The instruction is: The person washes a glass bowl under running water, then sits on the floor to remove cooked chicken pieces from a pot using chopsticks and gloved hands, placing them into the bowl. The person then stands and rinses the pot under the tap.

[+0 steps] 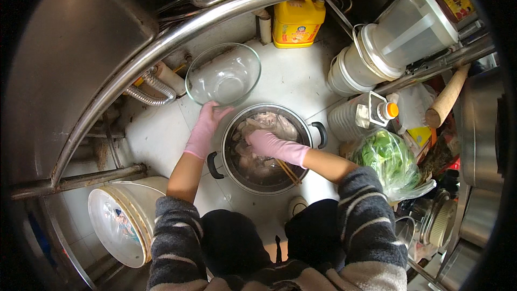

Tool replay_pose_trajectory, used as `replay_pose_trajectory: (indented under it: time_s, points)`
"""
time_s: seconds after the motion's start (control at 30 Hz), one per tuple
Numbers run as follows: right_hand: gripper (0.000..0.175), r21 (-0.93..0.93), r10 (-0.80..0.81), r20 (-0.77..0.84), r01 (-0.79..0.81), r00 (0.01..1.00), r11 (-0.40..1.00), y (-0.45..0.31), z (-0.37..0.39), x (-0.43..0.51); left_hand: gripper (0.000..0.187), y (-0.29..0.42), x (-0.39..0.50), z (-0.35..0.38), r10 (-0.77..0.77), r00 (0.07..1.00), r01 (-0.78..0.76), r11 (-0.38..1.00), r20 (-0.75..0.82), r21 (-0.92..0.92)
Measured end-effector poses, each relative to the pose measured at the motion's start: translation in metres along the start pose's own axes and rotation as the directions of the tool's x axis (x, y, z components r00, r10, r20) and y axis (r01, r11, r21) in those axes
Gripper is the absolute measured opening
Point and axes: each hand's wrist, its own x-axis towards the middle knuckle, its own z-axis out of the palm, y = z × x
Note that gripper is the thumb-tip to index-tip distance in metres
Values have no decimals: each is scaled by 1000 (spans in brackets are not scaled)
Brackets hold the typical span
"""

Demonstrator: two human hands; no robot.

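My left hand (207, 123), in a pink glove, grips the near rim of a clear glass bowl (226, 85). The bowl tilts towards me, and I see nothing inside it. Just to its right a steel pot (264, 191) with two black handles stands on the floor, holding pale pieces of raw meat or fish (278, 123) in murky liquid. My right hand (268, 143), gloved in pink too, reaches down among these pieces; its fingertips are hidden, so its grip does not show. Wooden chopsticks (288, 170) lean over the pot's near rim beneath my right wrist.
A yellow jug (299, 22) stands at the back. Along the right are white buckets (355, 64), a plastic bottle with an orange cap (355, 115) and bagged green vegetables (385, 157). A lidded bucket (121, 222) sits at left. A steel rail (133, 64) curves overhead.
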Motion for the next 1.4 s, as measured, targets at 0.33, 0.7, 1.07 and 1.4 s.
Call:
replay_pose_trajectory:
  time_s: [0.33, 0.7, 1.07, 1.4]
  points:
    - [25, 512, 245, 20, -220, 969, 830, 29, -115, -117, 45, -36, 83, 12, 59, 981, -81, 990, 187, 112]
    - [12, 910, 304, -274, 144, 913, 388, 96, -158, -72, 39, -34, 124, 18, -10, 992, -15, 980, 125, 199]
    - [30, 754, 732, -409, -251, 544, 607, 143, -115, 109, 34, -9, 37, 27, 507, 819, -360, 93, 266, 928]
    - [21, 295, 418, -566, -299, 710, 907, 78, -110, -23, 21, -128, -32, 31, -366, 652, -555, -827, 664, 90]
